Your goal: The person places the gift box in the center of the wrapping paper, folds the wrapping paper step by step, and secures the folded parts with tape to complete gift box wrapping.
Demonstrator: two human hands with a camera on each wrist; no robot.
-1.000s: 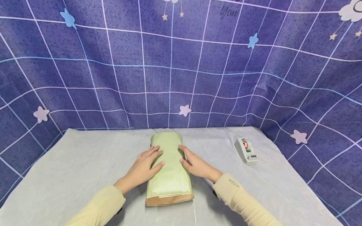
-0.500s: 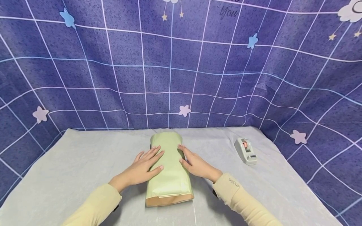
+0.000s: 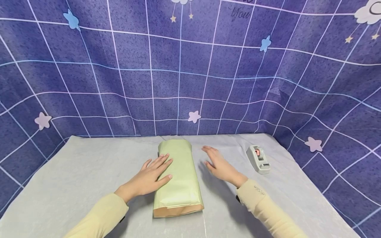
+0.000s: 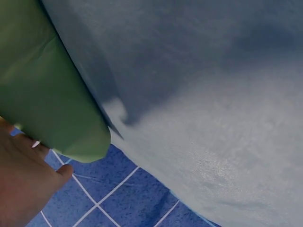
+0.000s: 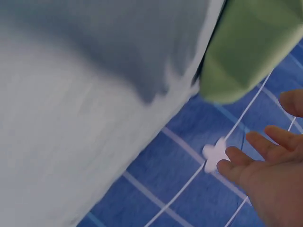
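Observation:
A long light-green paper package lies lengthwise on the table in the head view, its brown inner side showing at the open near end. My left hand rests on its left side with fingers spread. To the right of the package, my right hand is held apart from it, fingers loosely extended and holding nothing. The left wrist view shows the package beside the left hand. In the right wrist view the right hand has its fingers relaxed, below the package's end.
A pale grey tape dispenser with a reddish core stands on the right part of the table. Behind and along the sides hangs a blue curtain with grid lines and stars.
My right hand has come off the package's right side and moved right, toward the tape dispenser. The left hand shifted slightly on the package, then stayed. The package has not moved.

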